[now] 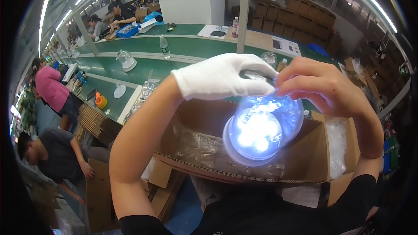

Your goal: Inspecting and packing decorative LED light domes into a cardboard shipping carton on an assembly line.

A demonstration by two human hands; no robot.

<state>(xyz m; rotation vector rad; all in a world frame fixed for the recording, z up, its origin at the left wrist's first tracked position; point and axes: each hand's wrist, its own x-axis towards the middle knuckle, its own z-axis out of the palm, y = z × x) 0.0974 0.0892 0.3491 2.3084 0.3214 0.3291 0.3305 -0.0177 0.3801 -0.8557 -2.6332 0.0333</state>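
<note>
A brightly lit lamp [265, 132] with a clear rounded cover and a white ring base hangs tilted in front of me. My left hand [224, 78], in a white glove, is closed at the lamp's top end, thumb and fingers curled together. Bare, my right hand [322, 82] pinches the same end from the other side, its fingertips meeting the glove's. Glare hides the inside of the lamp, and the exact grip point is partly covered by my fingers. Below the lamp stands an open cardboard box [309, 152] with clear plastic bags [198, 146] in it.
Green benches hold a similar unlit lamp [126, 61], a clear bottle [164, 47] and an orange tape dispenser [100, 101]. At right, a smaller carton holds plastic wrap [336, 148]. Co-workers are at left, one bending by a carton [99, 191]. Stacked cartons [296, 13] stand far back.
</note>
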